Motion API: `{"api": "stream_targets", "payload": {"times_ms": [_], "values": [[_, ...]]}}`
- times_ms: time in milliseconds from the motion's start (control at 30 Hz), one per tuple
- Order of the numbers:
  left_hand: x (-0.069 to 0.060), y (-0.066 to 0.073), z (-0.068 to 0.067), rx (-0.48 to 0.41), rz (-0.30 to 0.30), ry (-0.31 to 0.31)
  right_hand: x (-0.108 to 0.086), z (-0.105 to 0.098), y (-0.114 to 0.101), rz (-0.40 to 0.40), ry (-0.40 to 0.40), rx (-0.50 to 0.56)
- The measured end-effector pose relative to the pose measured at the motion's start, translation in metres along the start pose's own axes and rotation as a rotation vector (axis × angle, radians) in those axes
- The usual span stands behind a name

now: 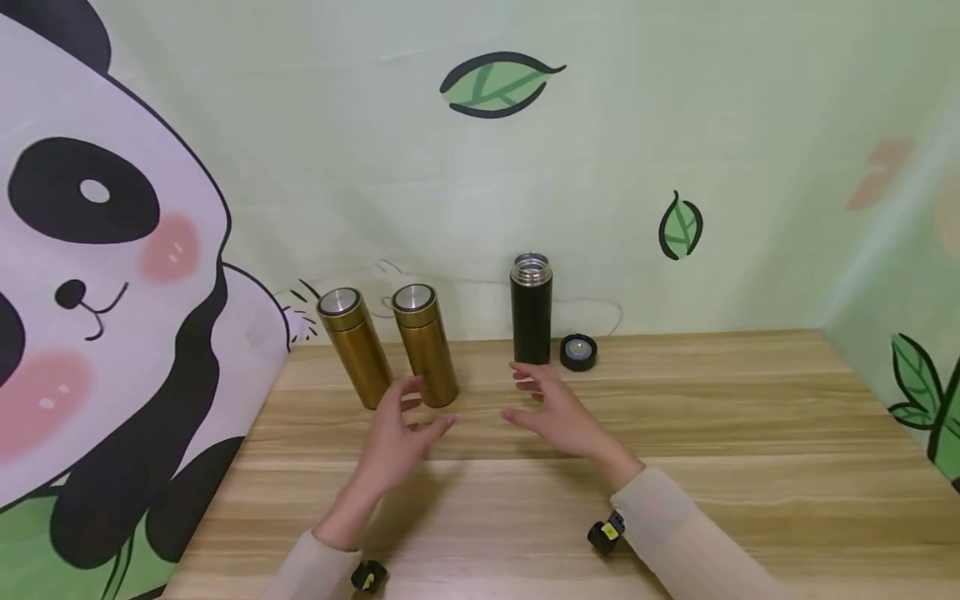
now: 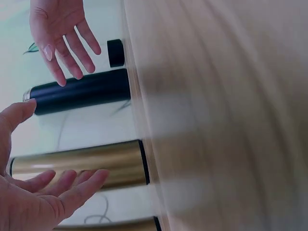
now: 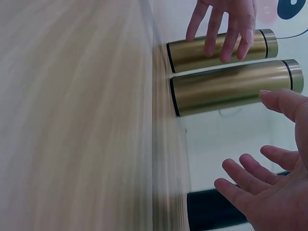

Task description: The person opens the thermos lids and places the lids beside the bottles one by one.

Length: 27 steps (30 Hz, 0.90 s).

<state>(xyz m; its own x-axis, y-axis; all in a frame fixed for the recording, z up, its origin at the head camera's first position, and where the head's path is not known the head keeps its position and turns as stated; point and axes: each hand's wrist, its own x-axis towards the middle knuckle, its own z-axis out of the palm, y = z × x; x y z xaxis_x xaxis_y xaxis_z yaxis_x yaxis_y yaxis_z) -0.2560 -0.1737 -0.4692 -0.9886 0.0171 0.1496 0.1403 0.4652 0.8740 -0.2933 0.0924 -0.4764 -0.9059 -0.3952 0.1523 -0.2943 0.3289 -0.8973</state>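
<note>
Two gold thermos bottles stand capped on the left of the table: an outer gold thermos [image 1: 356,354] and an inner gold thermos [image 1: 429,350]. Right of them is an upright black thermos [image 1: 531,321], its steel mouth uncovered. Its black lid [image 1: 578,352] lies beside it on the table, inner side up. In front of the gold bottles, my left hand [image 1: 393,437] hovers with relaxed fingers, holding nothing. My right hand [image 1: 555,412], also holding nothing, is in front of the black thermos with thumb and fingers apart. The right wrist view shows a gap between its fingertips and the bottles.
The wooden table [image 1: 712,433] runs back to a pale green cloth wall [image 1: 337,167] with printed leaves. A large printed panda [image 1: 150,333] covers the cloth at the left. Small black wrist cameras hang below both sleeves.
</note>
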Motion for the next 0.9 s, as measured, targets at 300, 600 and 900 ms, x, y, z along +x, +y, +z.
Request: {"api": "stream_targets", "payload": {"times_ms": [300, 600, 900], "values": [[0.011, -0.008, -0.015, -0.001, -0.033, 0.029, 0.023, 0.022, -0.01, 0.029, -0.041, 0.092], [0.026, -0.01, -0.017, 0.025, -0.026, 0.029, 0.045, 0.038, -0.016, 0.04, -0.052, 0.115], [0.038, -0.013, -0.014, 0.083, -0.037, 0.031, 0.062, 0.047, -0.014, 0.045, -0.105, 0.113]]}}
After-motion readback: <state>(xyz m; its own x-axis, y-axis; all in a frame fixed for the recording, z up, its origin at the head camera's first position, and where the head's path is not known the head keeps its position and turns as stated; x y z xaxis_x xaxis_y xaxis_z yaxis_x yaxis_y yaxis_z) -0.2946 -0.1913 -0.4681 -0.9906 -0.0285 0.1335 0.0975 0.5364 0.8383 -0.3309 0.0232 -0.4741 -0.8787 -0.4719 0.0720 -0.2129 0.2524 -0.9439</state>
